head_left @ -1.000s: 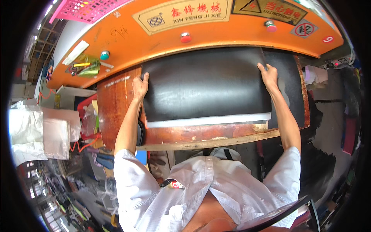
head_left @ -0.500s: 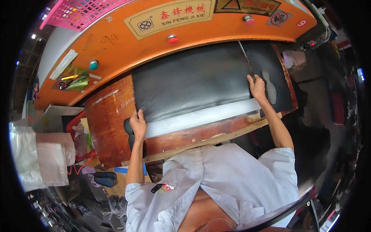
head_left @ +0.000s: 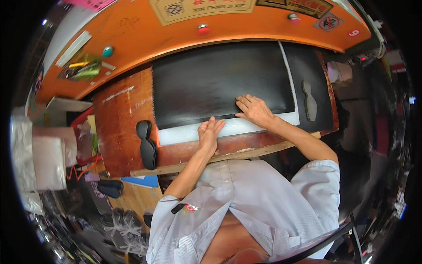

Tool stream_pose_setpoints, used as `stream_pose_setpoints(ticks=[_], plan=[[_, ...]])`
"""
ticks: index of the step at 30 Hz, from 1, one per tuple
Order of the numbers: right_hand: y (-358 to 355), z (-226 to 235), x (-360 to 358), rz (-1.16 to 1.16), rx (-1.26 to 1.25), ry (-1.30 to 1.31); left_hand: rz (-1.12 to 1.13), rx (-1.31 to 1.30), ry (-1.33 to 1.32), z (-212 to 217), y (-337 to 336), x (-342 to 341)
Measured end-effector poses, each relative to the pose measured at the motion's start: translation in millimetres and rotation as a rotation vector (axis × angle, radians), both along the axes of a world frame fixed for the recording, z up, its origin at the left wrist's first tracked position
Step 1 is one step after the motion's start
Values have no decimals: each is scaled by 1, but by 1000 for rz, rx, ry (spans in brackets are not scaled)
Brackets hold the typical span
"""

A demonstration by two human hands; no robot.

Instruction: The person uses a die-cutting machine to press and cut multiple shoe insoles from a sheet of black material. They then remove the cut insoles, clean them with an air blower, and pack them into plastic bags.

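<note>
Large rectangular smooth black sheet (head_left: 220, 79) lies flat on the reddish-brown wooden counter (head_left: 118, 136); all places given from this sheet. Thin flat white sheet (head_left: 176, 136) sits under it, showing as a strip along its near edge and a narrower one down its right edge.

Left hand (head_left: 209, 133) at the middle of the sheet's near edge, over the white strip, fingertips at the black border; fingers extended, but cannot tell if the grip pinches the edge. Right hand (head_left: 256, 112) just right of it, palm down on the sheet's near part, grip spread, fingers side by side and thumb apart. Hands close to each other.

Left of the sheet, by its near corner: black two-lobed sole-shaped piece (head_left: 148, 154). Right of the sheet: flat dark panel (head_left: 324, 83) with a grey sole-shaped piece (head_left: 310, 103) on top. Behind the sheet, along its far edge: orange-painted machine front (head_left: 246, 28) with a round green button (head_left: 107, 51) toward the left and two round red buttons (head_left: 203, 29) farther right. Well left of the sheet, beyond the counter: clear plastic bags (head_left: 47, 160).
</note>
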State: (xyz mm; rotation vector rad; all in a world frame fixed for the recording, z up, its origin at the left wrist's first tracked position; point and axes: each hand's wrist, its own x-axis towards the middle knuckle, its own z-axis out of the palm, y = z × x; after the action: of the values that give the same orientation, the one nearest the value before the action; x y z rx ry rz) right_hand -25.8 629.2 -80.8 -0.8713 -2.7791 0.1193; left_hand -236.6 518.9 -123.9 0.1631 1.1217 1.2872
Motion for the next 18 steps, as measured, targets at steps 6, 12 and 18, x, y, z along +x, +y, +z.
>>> stream_pose_setpoints(ticks=[6, 12, 18], plan=[[3, -17, -9, 161, 344, -73, 53, 37, 11, 5, 3, 5], [-7, -25, -14, 178, 375, -187, 80, 40, 46, 3, 8, 8], [-13, -22, -14, 178, 323, -176, 126, 22, 86, -5, 9, 8]])
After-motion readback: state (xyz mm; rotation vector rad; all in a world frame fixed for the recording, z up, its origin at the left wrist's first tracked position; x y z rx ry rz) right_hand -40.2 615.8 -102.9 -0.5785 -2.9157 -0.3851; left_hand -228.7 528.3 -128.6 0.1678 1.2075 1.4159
